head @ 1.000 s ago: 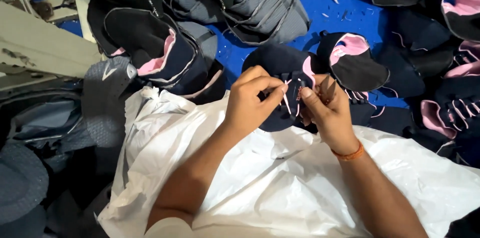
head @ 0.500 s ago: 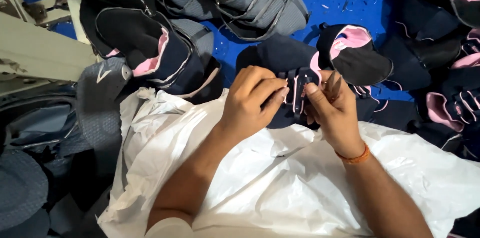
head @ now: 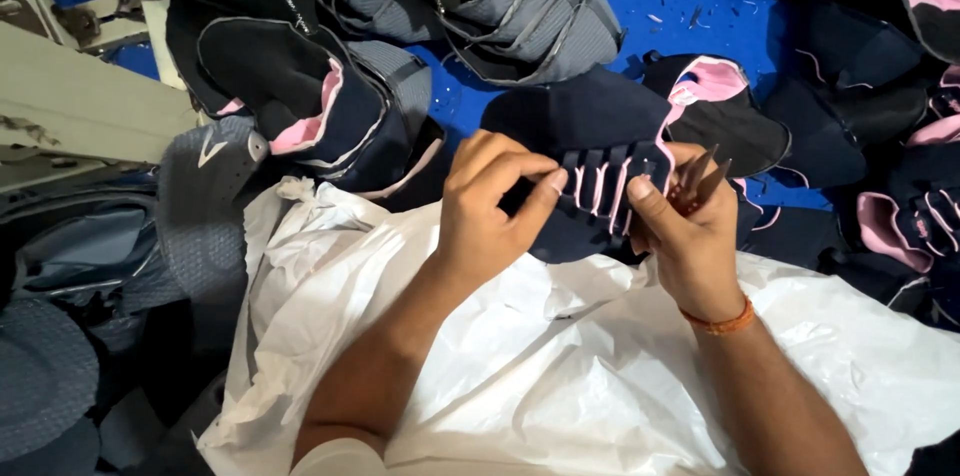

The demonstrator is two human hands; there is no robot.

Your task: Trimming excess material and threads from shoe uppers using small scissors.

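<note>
Head view, left hand (head: 490,211) and right hand (head: 690,236) fingers now pinching navy shoe upper (head: 600,161) wider apart, lace loops newly exposed

A dark navy shoe upper (head: 600,151) with pink lining is held above a white plastic sheet, lying roughly flat with its lace panel turned up. Across that panel run several dark straps with pink showing between them. The left hand (head: 490,211) pinches its near left edge between thumb and fingers; the right hand (head: 690,231) grips its right edge and also holds small scissors (head: 705,176), their dark blades pointing up and away.
</note>
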